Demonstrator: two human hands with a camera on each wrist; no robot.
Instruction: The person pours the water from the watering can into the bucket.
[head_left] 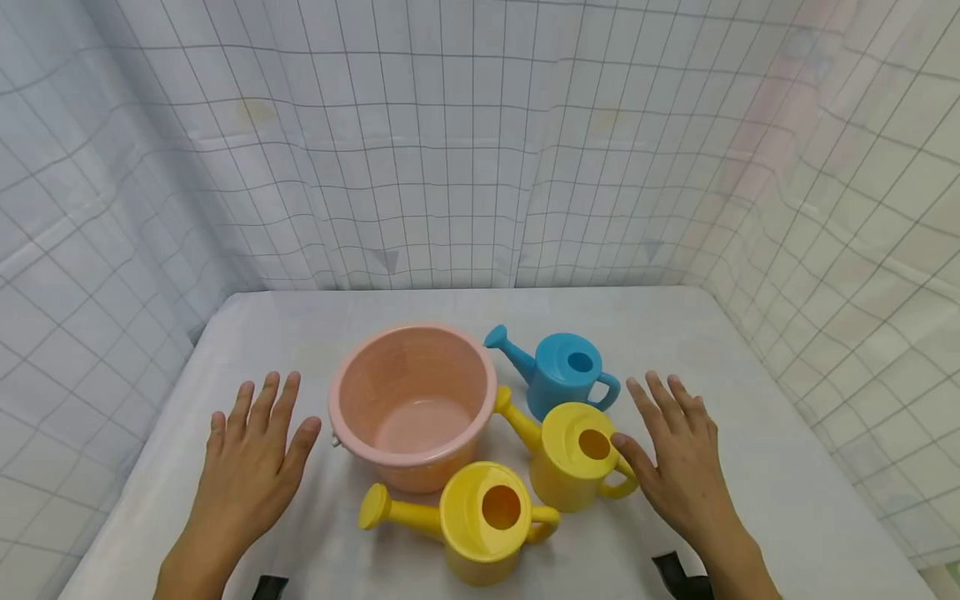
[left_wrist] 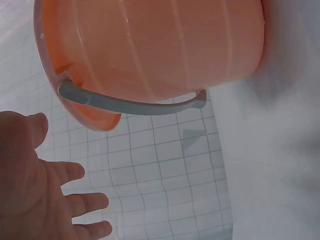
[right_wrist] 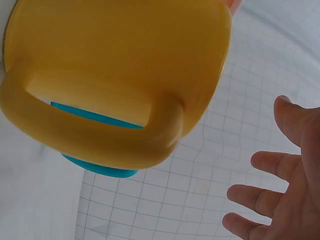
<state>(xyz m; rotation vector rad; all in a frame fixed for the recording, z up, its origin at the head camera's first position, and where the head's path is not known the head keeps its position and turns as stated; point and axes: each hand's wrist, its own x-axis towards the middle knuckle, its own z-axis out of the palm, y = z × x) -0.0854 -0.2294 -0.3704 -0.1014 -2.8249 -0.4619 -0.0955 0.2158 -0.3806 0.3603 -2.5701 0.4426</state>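
A pink bucket [head_left: 420, 467] stands upright on the white table, its grey handle [left_wrist: 145, 106] hanging down the side in the left wrist view. Left of it my left hand [head_left: 251, 475] is held with fingers spread and nothing in them. Two yellow watering cans are close by: the front one [head_left: 480, 542] before the bucket, the other one [head_left: 562, 475] to its right. Behind them is a blue watering can [head_left: 566, 371], mostly hidden in the right wrist view. My right hand [head_left: 682, 467] is spread too, holding nothing, its thumb overlapping the right yellow can's handle area in the head view.
White cloth with a grey grid [head_left: 480, 167] hangs behind the table and along both sides. White table surface [head_left: 765, 450] extends right of my right hand. Black straps [head_left: 682, 575] show near the wrists.
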